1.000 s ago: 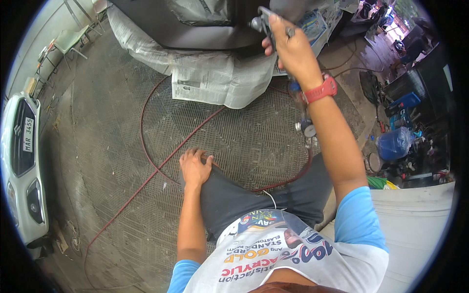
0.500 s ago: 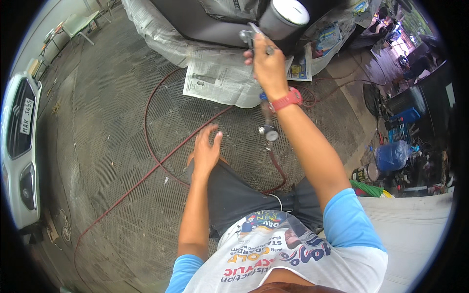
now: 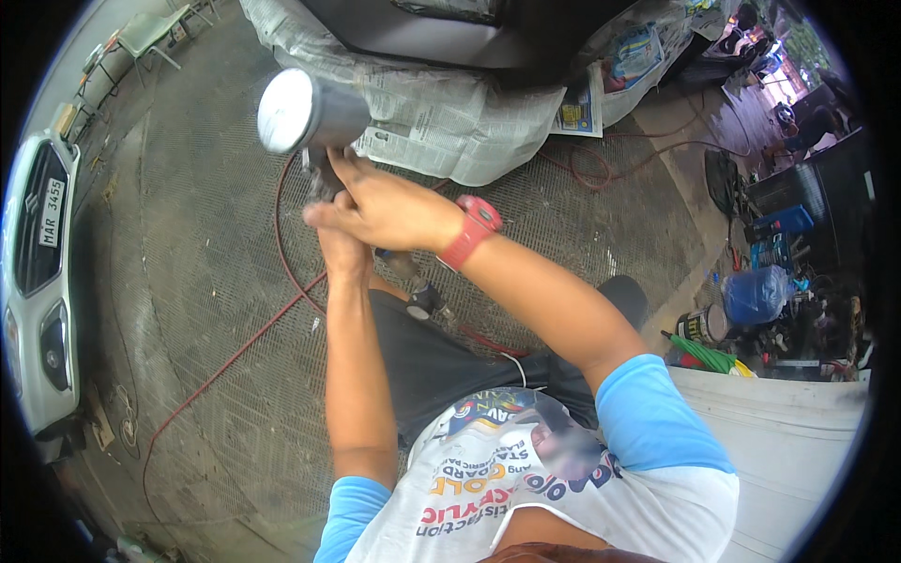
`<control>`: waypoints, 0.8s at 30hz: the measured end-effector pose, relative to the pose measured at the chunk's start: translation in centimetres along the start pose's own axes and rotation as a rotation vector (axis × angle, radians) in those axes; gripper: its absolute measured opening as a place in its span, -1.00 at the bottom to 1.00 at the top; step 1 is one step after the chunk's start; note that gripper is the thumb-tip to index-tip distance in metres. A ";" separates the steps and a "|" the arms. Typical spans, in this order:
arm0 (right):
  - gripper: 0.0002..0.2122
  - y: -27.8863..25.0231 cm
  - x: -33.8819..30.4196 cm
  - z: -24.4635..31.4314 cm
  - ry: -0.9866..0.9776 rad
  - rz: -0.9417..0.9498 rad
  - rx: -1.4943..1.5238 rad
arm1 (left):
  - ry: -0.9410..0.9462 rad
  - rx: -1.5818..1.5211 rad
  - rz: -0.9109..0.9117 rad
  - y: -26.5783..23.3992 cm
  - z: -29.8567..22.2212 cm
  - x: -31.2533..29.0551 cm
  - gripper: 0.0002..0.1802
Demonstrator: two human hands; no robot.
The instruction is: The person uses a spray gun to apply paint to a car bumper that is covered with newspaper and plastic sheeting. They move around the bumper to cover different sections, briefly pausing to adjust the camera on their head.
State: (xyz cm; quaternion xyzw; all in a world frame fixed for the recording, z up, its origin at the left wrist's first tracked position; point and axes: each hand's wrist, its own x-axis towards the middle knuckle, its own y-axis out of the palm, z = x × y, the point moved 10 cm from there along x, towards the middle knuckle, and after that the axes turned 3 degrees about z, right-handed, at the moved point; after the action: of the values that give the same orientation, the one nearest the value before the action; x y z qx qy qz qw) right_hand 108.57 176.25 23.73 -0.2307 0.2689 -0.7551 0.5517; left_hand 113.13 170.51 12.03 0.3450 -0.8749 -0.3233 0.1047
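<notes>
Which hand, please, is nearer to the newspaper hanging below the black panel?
The right hand: in the picture it is just below the left part of the newspaper. The left hand is farther off, lower and partly hidden behind the right.

A white car point(image 3: 39, 347) is standing at the far left, its front end showing. A pale green chair point(image 3: 150, 34) is standing at upper left. On the right, a blue plastic container point(image 3: 754, 296) is sitting near a can point(image 3: 702, 325); a green bundle point(image 3: 706, 353) (exact kind unclear) is lying just below.
</notes>
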 end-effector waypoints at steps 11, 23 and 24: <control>-0.35 -7.4 -33.6 -18.7 0.629 -0.426 -0.184 | 0.027 0.226 0.064 0.8 6.9 1.3 -0.47; -0.56 -5.8 -45.9 -19.7 0.766 -0.587 -0.636 | 0.093 0.203 0.002 3.2 13.2 5.3 -0.73; -0.57 -5.8 -46.0 -19.4 0.763 -0.590 -0.638 | 0.103 0.165 -0.025 3.0 13.4 5.9 -0.72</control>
State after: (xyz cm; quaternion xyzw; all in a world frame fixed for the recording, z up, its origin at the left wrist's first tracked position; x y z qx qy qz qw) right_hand 105.08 224.68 10.68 -0.1621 0.5875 -0.7883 0.0851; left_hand 101.70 174.80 3.39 0.3793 -0.8877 -0.2333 0.1171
